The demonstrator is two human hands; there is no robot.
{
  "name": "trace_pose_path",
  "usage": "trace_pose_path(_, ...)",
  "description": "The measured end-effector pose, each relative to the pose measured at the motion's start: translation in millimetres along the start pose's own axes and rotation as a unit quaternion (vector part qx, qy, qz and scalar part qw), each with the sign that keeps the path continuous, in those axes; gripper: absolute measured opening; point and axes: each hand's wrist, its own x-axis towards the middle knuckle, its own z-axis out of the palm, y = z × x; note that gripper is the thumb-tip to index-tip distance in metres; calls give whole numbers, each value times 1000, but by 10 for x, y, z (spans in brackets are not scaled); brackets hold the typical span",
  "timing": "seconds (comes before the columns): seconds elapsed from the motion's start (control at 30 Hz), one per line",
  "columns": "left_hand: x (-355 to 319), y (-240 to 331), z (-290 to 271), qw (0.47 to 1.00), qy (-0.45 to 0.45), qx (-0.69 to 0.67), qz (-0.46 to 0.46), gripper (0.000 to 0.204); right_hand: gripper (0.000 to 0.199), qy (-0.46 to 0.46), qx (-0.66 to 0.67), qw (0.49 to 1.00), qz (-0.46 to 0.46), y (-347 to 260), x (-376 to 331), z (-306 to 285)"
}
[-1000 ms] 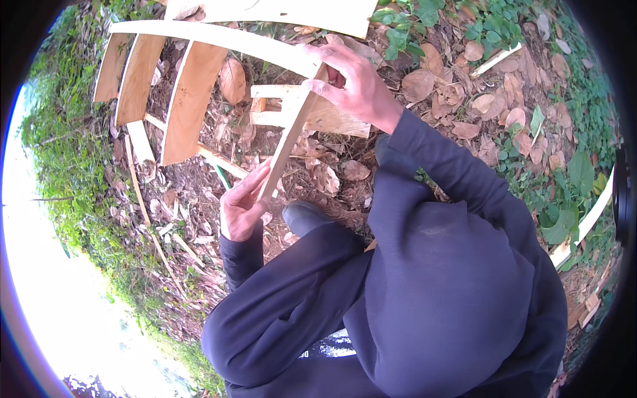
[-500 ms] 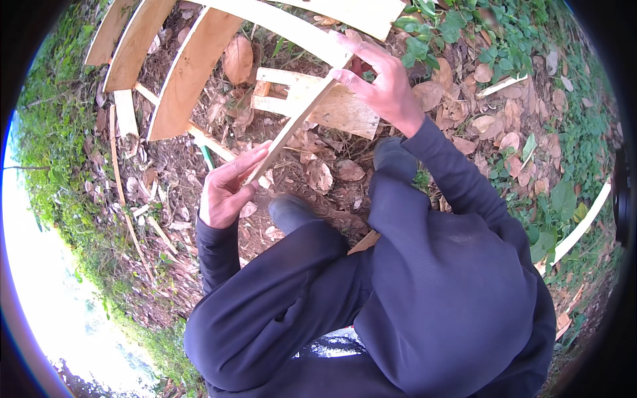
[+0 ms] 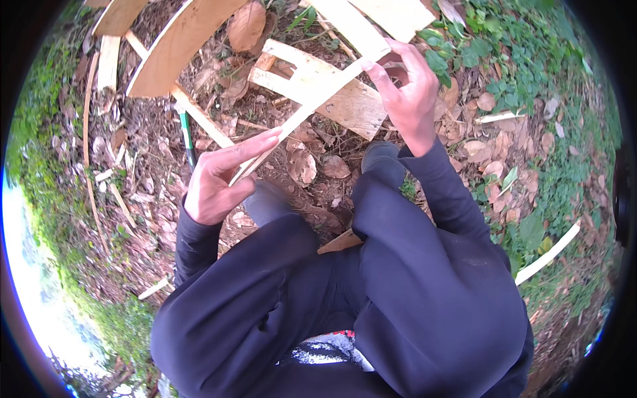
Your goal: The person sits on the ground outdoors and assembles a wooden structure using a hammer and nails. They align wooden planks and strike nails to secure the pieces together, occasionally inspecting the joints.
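Nearest the wearer, dark trousers (image 3: 252, 305) fill the lower frame, the knees apart. Left of centre, the left hand (image 3: 215, 186) has its fingers laid straight along the lower end of a wooden strip (image 3: 312, 106), thumb on the opposite side; the opening is narrow, with the strip between.

The strip is at upper centre, spanning the two hands; its long axis runs diagonally from lower left to upper right. The left hand is the nearer to the body. The right hand (image 3: 411, 93), farther out, pinches the upper end between bent fingers and thumb.

At that end the strip meets a pale board (image 3: 352, 26), which runs toward the top edge at a marked angle to it. Whether the two are fastened cannot be determined.

Beyond the strip, a slotted wooden piece (image 3: 355, 109) lies over leaf litter, partly covered by it in view. Farther off, a curved slat (image 3: 179, 50) occupies the upper left.
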Motion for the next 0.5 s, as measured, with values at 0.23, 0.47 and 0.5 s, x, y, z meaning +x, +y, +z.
trace_pose_path(0.23, -25, 6, -57, 996, -2, 85, 38, 73, 32, -86, -133, 987, -30, -155, 109, -156)
trace_pose_path(0.47, -8, -121, -3, 993, 16, 85, 80, 71, 29, -80, -55, 995, -34, -321, 257, -278)
trace_pose_path(0.5, -14, -133, -1, 993, 22, 85, 83, 71, 29, -106, -76, 991, -33, -379, 289, -304)
